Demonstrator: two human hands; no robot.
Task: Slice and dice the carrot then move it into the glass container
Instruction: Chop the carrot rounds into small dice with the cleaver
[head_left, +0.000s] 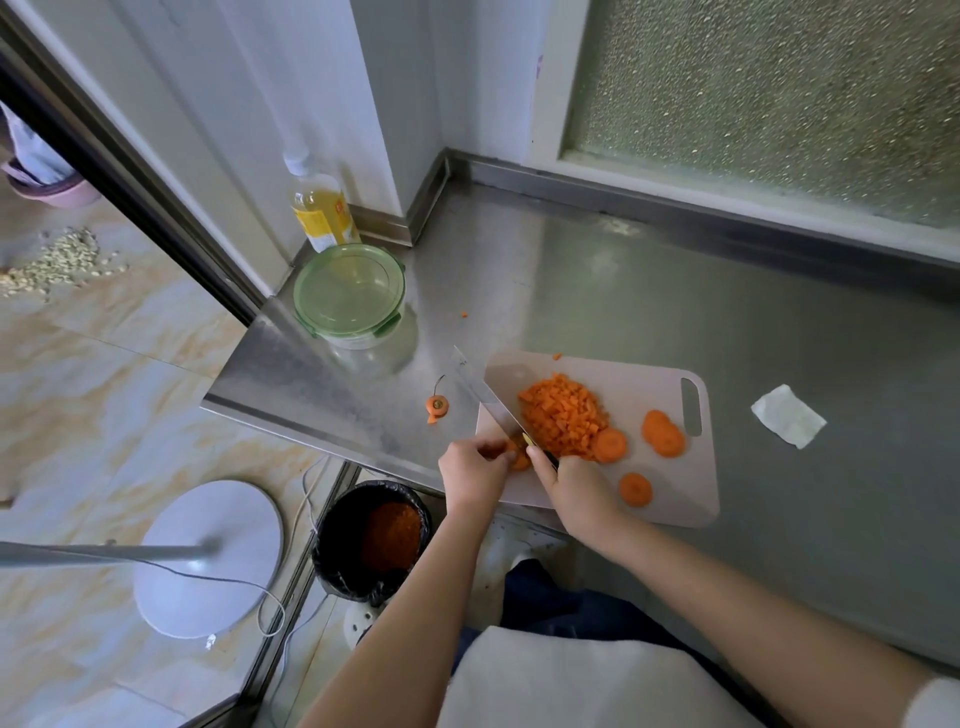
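Observation:
A pile of diced carrot (563, 415) lies on the pale cutting board (675, 499). Three round carrot slices (663, 433) rest to its right and front. My right hand (576, 488) grips the handle of a knife (485, 397), whose blade points away to the upper left, at the left side of the pile. My left hand (475, 470) pinches a small carrot piece (519, 460) at the board's left edge, right beside the blade. The glass container (349, 301), with a green lid on it, stands at the back left of the steel counter (675, 291).
A carrot top (437, 405) lies on the counter left of the board. A yellow bottle (319, 210) stands behind the container. A folded white paper (788, 415) lies right of the board. Below the counter edge are a black bin (371, 540) and a fan base (208, 558).

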